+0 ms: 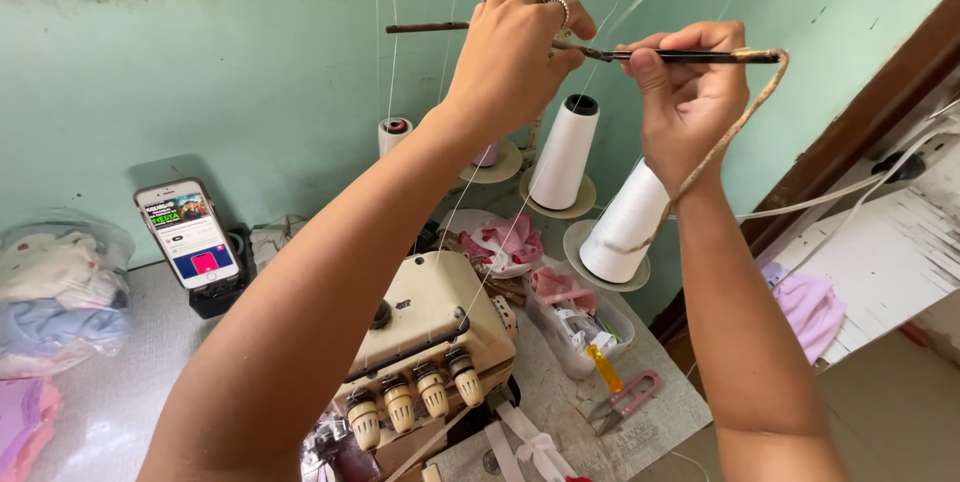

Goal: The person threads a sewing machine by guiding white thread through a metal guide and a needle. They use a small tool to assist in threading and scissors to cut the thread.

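Above the cream overlock sewing machine (430, 342), your left hand (515, 52) has its fingers pinched together on the thin rusty metal thread-guide bar (430, 28). Your right hand (690, 92), fingers clamped, holds a slim dark tool (690, 57) against that bar, over the white thread cones (565, 152).

A white upright smartphone (187, 233) leans against the green wall at left, its lit screen (189, 236) showing green, blue and pink panels.

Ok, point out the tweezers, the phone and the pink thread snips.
tweezers (690, 57), head view, on the dark shaft right of the right hand's fingers.
phone (188, 233), head view, middle of its lit screen.
pink thread snips (630, 399), head view, on the pink handle.
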